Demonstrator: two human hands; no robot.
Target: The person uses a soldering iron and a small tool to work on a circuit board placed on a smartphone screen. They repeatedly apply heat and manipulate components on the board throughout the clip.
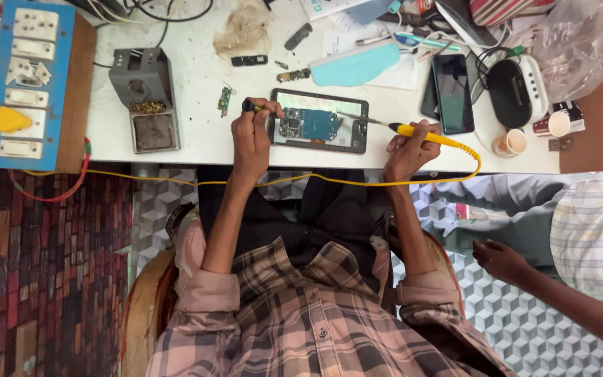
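An opened phone [320, 120] lies on the white bench [197, 91] with its blue circuit board [308, 123] showing. My left hand [251, 136] rests at the phone's left edge and grips a small dark tool [248, 106]. My right hand [407, 150] is to the right of the phone and holds a yellow-handled soldering iron [423, 134]. Its thin metal tip [354, 117] reaches over the phone's right part. The iron's yellow cable [294, 179] loops back along the bench's front edge.
A grey soldering stand [144, 98] and a blue socket board [29, 84] stand on the left. A black phone [453, 91], a light-blue cover [354, 64], two paper cups [515, 142], cables and small parts crowd the right. Another person's hand [500, 258] is at lower right.
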